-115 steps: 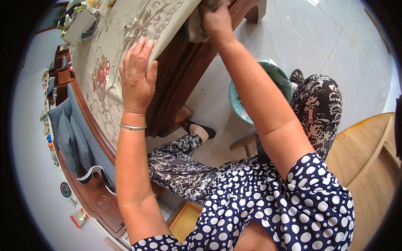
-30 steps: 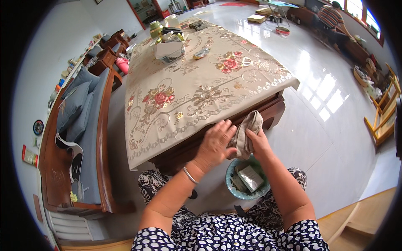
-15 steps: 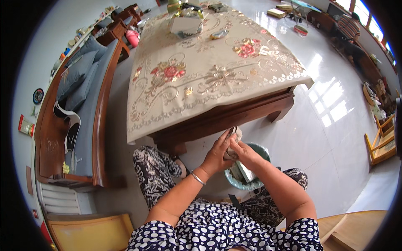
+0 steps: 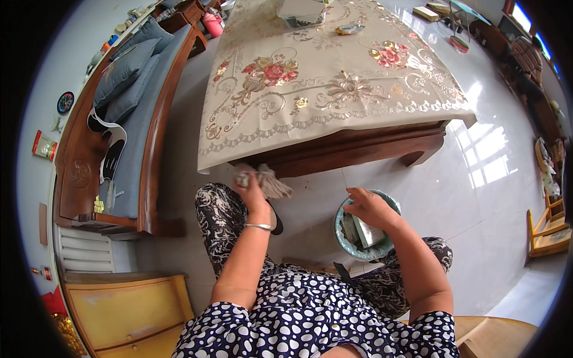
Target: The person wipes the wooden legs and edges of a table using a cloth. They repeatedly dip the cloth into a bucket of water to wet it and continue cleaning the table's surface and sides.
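Observation:
My left hand point(image 4: 253, 192), with a silver bangle at the wrist, is closed on a greyish cloth point(image 4: 273, 185). The cloth hangs loosely out to the right, blurred by motion, just in front of the table's near left corner. Over the teal lined bin point(image 4: 341, 240) on the floor is my right hand point(image 4: 375, 209), its fingers apart and nothing held in them. A flat white box point(image 4: 368, 234) stands tilted inside the bin among other scraps, partly covered by my right hand and wrist.
A low dark wooden table point(image 4: 358, 150) with a flowered cloth stands ahead, a clear box point(image 4: 301, 15) and a small packet point(image 4: 350, 28) on it. A wooden bench point(image 4: 156, 143) with blue cushions is at left, a yellow cabinet point(image 4: 125, 310) near left, a small wooden chair point(image 4: 548, 231) at right.
My hands were together on the cloth near the bin. They have parted: the left has carried the cloth leftward, and the right has let go and moved right. The view has shifted too.

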Tool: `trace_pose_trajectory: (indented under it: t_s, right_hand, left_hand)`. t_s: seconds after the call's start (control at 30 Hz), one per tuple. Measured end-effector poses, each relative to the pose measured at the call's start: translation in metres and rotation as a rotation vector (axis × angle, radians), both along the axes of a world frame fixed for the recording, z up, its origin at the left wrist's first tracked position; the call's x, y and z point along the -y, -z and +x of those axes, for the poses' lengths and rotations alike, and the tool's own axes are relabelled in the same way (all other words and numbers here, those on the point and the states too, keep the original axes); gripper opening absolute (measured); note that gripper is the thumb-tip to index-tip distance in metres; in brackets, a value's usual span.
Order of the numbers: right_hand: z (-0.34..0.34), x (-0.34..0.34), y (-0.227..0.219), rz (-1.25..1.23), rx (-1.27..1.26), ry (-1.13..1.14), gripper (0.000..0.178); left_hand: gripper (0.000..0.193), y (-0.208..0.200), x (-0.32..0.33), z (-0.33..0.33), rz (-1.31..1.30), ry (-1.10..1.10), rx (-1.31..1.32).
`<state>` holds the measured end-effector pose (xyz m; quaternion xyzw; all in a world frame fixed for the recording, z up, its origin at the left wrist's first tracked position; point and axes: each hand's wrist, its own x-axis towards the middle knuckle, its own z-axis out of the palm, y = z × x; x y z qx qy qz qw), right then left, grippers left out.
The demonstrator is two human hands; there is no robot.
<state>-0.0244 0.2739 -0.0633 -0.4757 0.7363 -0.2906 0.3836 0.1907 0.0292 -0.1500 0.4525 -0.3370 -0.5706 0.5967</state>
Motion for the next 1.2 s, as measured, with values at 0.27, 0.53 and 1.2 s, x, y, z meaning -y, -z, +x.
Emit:
trace_pose_trajectory:
  t_s: [0.27,0.53,1.2]
  right_hand:
    - [0.003,-0.011,-0.004,-0.102,-0.027,-0.061,0.052]
    - [-0.005,-0.022,-0.009,-0.136,-0.065,-0.023,0.051]
    - [-0.014,-0.021,-0.018,-0.264,-0.119,0.064,0.046]
  left_hand:
    - [0.065,-0.009,0.056,-0.045,0.140,0.144,-0.278]
    - [0.063,0.014,0.025,-0.067,0.016,0.068,0.172]
    - [0.070,0.007,-0.063,-0.141,-0.864,0.864,1.130]
